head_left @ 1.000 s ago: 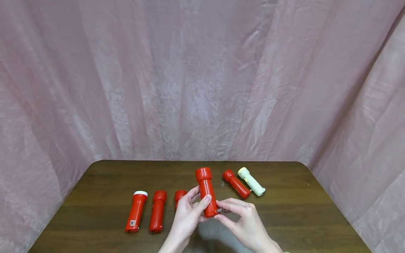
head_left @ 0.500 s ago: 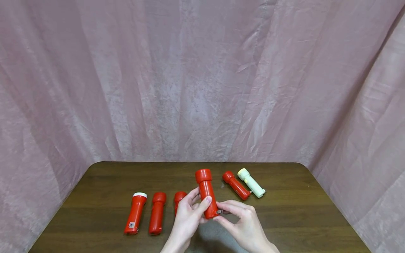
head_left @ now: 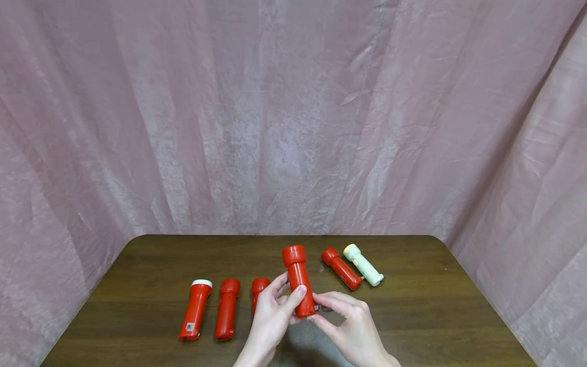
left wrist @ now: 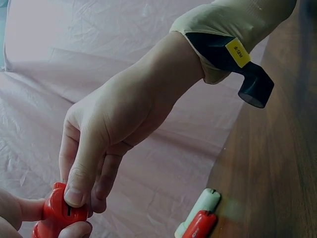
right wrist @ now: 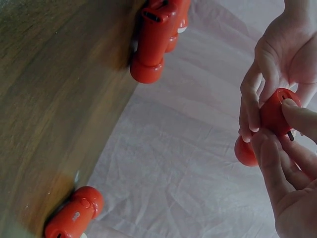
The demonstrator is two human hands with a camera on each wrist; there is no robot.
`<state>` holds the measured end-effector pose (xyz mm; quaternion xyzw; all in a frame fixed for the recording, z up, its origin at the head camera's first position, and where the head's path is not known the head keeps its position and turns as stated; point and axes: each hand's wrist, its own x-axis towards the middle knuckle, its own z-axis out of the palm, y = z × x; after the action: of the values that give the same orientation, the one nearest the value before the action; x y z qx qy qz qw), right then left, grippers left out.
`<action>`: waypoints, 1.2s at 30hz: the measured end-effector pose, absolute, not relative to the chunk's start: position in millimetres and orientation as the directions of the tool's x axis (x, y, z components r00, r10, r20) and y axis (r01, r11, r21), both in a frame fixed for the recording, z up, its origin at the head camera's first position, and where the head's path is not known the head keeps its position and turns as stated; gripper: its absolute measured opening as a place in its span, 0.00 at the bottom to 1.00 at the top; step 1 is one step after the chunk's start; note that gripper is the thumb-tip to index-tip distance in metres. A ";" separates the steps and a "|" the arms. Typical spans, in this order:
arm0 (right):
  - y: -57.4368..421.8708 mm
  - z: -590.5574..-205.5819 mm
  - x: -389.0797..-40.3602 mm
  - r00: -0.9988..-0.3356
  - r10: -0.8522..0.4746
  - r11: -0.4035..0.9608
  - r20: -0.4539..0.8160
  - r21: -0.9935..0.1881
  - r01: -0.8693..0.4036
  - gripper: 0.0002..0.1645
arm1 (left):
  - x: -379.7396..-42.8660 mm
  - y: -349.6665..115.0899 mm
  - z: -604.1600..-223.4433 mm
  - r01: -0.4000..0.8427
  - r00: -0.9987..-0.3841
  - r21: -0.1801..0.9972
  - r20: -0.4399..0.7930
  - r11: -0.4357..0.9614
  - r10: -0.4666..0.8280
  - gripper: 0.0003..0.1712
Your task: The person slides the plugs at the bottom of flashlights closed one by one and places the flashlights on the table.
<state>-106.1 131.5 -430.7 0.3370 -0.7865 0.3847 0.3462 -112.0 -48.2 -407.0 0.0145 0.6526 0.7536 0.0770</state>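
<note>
A red flashlight is held above the table, its wide head tipped up and away. My left hand grips its barrel, thumb laid along the front and fingers behind. At the tail end, my right hand pinches with thumb and fingertips, close beside a small metal plug that sticks out of the side. In the left wrist view the right thumb presses on the slotted end face of the flashlight. From the right wrist view, the plug shows as a dark prong between the fingers.
On the brown wooden table, a white-rimmed red flashlight, another red one and a partly hidden red one lie left. Right of the hands lie a smaller red flashlight and a pale green one. Pink curtains surround the table.
Both hands hold nearly the same place. The right thumb has shifted slightly left under the flashlight's tail end, and the view has tilted a little.
</note>
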 end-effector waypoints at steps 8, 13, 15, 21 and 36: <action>130.0 -431.8 -105.0 -0.531 -0.255 0.476 0.808 -0.373 -0.796 0.29 | -109.7 -46.9 -406.8 -0.077 -0.991 0.987 -0.060 -0.141 0.121 0.41; 129.2 -432.2 -104.7 -0.526 -0.246 0.489 0.814 -0.364 -0.792 0.29 | -109.4 -46.3 -406.6 -0.069 -0.992 0.987 -0.052 -0.142 0.116 0.40; 128.9 -432.6 -104.6 -0.525 -0.242 0.496 0.816 -0.361 -0.790 0.29 | -109.4 -46.1 -406.7 -0.068 -0.992 0.987 -0.052 -0.143 0.116 0.40; 127.9 -434.2 -105.2 -0.513 -0.237 0.490 0.825 -0.354 -0.797 0.29 | -109.3 -45.9 -407.0 -0.076 -0.992 0.987 -0.060 -0.142 0.111 0.41; 126.8 -437.5 -105.8 -0.492 -0.221 0.514 0.842 -0.328 -0.792 0.26 | -109.0 -44.3 -408.4 -0.070 -0.993 0.985 -0.053 -0.158 0.105 0.40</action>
<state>-105.8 126.8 -437.5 0.3247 -0.7802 0.3706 0.3854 -109.0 -44.3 -408.4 0.0135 0.6462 0.7609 0.0573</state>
